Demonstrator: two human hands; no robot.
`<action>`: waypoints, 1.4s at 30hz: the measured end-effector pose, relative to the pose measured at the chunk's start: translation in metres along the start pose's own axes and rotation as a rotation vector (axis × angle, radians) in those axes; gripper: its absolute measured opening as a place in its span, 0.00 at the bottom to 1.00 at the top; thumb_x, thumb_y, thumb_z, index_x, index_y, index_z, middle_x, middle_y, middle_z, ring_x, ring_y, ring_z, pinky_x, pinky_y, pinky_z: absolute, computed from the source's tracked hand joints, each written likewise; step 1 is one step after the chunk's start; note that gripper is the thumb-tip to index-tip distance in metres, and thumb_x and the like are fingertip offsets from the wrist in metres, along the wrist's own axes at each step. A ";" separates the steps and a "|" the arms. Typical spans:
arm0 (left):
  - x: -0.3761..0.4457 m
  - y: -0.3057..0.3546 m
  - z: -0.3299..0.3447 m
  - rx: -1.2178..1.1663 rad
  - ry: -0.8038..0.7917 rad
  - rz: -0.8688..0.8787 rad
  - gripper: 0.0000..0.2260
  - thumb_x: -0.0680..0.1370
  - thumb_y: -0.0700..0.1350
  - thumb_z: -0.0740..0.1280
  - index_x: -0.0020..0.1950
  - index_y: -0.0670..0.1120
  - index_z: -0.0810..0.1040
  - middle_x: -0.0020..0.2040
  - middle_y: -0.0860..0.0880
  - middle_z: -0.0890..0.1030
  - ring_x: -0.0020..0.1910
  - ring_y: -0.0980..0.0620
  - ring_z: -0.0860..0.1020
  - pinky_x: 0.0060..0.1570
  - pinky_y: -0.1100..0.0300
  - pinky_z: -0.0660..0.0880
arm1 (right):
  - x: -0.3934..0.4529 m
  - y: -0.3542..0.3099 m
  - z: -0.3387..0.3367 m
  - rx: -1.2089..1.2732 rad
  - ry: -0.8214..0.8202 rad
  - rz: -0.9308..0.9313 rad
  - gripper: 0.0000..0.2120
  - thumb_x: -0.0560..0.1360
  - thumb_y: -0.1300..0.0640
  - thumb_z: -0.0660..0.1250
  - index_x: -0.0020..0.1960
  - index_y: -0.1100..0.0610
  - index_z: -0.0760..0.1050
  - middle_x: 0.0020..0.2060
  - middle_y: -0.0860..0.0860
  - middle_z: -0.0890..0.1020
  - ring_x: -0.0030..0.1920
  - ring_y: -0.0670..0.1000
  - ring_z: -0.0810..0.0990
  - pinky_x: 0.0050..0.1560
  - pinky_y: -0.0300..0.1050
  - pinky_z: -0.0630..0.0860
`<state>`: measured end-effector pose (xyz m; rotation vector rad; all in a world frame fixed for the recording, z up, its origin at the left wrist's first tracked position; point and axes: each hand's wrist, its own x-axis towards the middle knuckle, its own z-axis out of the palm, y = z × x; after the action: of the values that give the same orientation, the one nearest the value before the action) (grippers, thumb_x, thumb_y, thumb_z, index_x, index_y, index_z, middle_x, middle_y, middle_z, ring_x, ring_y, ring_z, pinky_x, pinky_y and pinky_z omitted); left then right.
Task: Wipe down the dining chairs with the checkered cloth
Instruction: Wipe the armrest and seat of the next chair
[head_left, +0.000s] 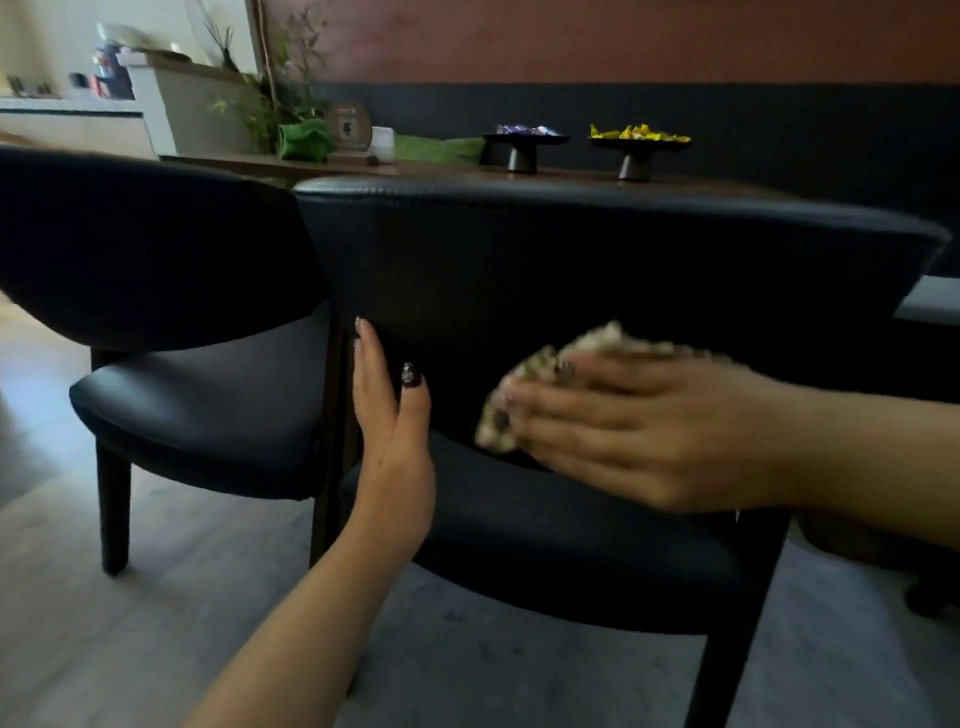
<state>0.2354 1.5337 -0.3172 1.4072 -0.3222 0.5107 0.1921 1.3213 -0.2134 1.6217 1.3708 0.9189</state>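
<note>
From the head view, the right hand (639, 431) lies flat with straight fingers, pressing the checkered cloth (592, 340) against the chair backrest (571, 260). Left of it, the left hand (392, 415), flat and gripping nothing, touches the backrest's edge.

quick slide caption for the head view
Right hand presses the checkered cloth against a black chair's backrest while the left hand touches its edge.

The person's left hand (387, 410) stands on edge, fingers straight and together pointing up, thumb out to the right, dark polish on the nails. Its bare forearm (311, 597) runs up from the bottom. The right hand (623, 431) reaches in from the right, fingers flat and pointing left, pressing on the checkered cloth (524, 374). It's pretty blurry, so the thumb is hard to make out.
</note>
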 end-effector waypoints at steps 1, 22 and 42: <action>0.001 -0.001 -0.004 -0.055 -0.014 -0.022 0.24 0.77 0.60 0.57 0.71 0.72 0.52 0.80 0.59 0.52 0.79 0.57 0.53 0.77 0.47 0.54 | 0.005 0.008 -0.008 -0.019 0.037 0.047 0.17 0.80 0.65 0.53 0.63 0.63 0.76 0.67 0.61 0.73 0.71 0.62 0.65 0.73 0.59 0.56; 0.006 -0.027 -0.026 -1.005 -0.076 -0.827 0.25 0.78 0.66 0.56 0.67 0.52 0.71 0.47 0.34 0.84 0.48 0.35 0.83 0.49 0.40 0.79 | 0.030 -0.021 0.008 -0.113 -0.157 -0.052 0.18 0.79 0.63 0.56 0.66 0.70 0.71 0.67 0.66 0.70 0.71 0.66 0.63 0.72 0.61 0.57; 0.019 -0.069 -0.028 -1.433 -0.057 -0.857 0.37 0.78 0.68 0.53 0.68 0.38 0.73 0.62 0.33 0.78 0.60 0.34 0.79 0.57 0.41 0.77 | 0.077 -0.048 0.024 -0.447 -0.508 -0.158 0.25 0.76 0.57 0.61 0.66 0.75 0.67 0.67 0.72 0.66 0.70 0.73 0.59 0.70 0.71 0.40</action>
<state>0.2854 1.5583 -0.3705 0.0609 -0.0415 -0.4600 0.2055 1.3987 -0.2641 1.2647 0.8527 0.6053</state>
